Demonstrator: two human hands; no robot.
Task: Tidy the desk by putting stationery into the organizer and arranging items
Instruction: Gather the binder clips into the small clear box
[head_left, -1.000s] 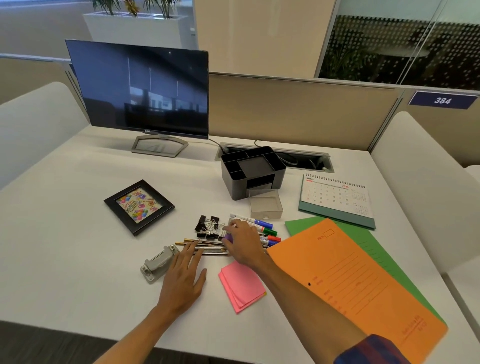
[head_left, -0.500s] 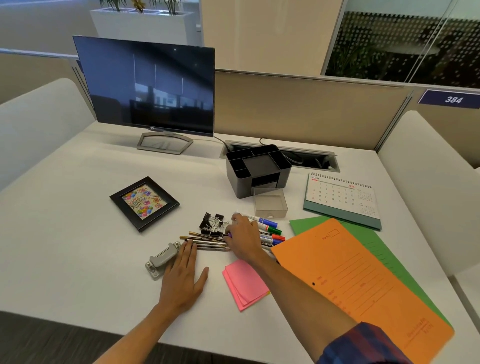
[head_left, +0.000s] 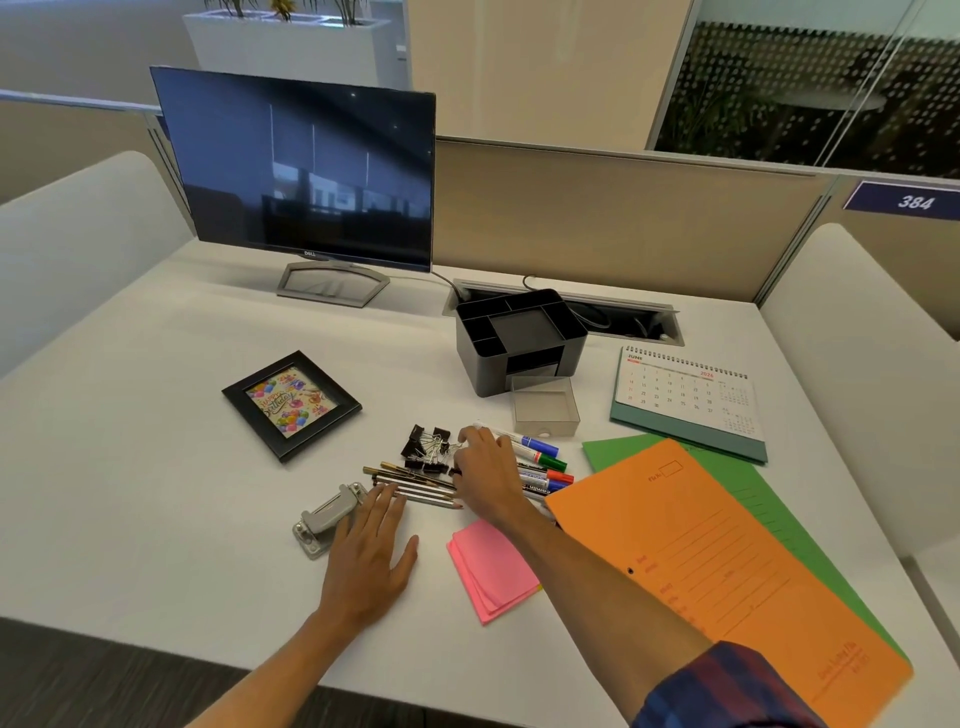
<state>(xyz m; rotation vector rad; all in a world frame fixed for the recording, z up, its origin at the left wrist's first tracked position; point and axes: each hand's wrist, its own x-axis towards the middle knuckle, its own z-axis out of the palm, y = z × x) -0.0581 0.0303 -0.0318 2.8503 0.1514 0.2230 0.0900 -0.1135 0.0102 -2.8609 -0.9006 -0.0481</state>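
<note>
Reaching into the loose pile of colour-capped markers (head_left: 540, 462), the right hand (head_left: 485, 475) curls over them, grip unclear; the left hand (head_left: 366, 551) lies flat and open on the white counter (head_left: 130, 493). Next, likely lifting them to the empty black plastic organizer (head_left: 522, 338) behind

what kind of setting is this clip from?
Most likely an open-plan office workstation: a desk with a monitor, fabric partition panels around it carrying a numbered "384" plate, and a desk calendar beside a stationery organizer.
</note>
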